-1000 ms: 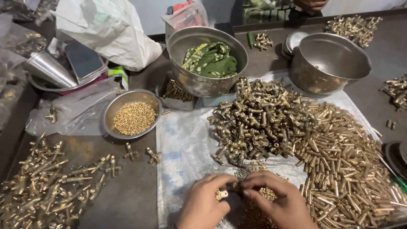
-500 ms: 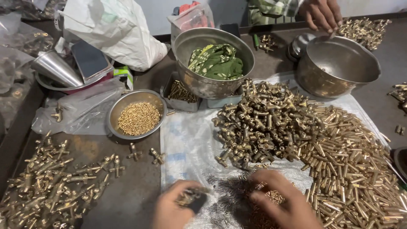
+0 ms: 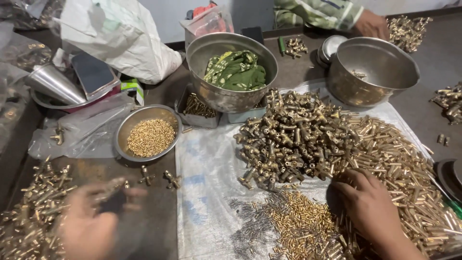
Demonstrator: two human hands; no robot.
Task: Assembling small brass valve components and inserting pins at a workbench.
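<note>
Both hands have parted since half a second ago: the left hand (image 3: 89, 224) has swung out to the left, blurred, over the pile of finished brass fittings (image 3: 33, 212) at the table's left edge, and the right hand (image 3: 368, 204) has slid right to the seam where two heaps meet. Whether the left fingers grip anything I cannot tell; the right hand lies palm down, fingers spread on the parts, clamped on nothing visible.

Largest, the white plastic sheet (image 3: 211, 168) covers the middle and bears three brass heaps: T-shaped valve bodies (image 3: 293, 137), long pins (image 3: 409, 163) to their right, and small short pins (image 3: 301, 226) near the front edge, beside a scatter of dark springs (image 3: 252, 226). Bare sheet lies open between the hands; a strip of dark table (image 3: 149, 221) runs left of it, with three loose fittings.

Three steel bowls stand behind: one holding green cloth (image 3: 236, 72), one nearly empty pot (image 3: 373, 70), one small bowl of brass pellets (image 3: 149, 135). Another person's hand (image 3: 373, 24) rests at the far edge.
</note>
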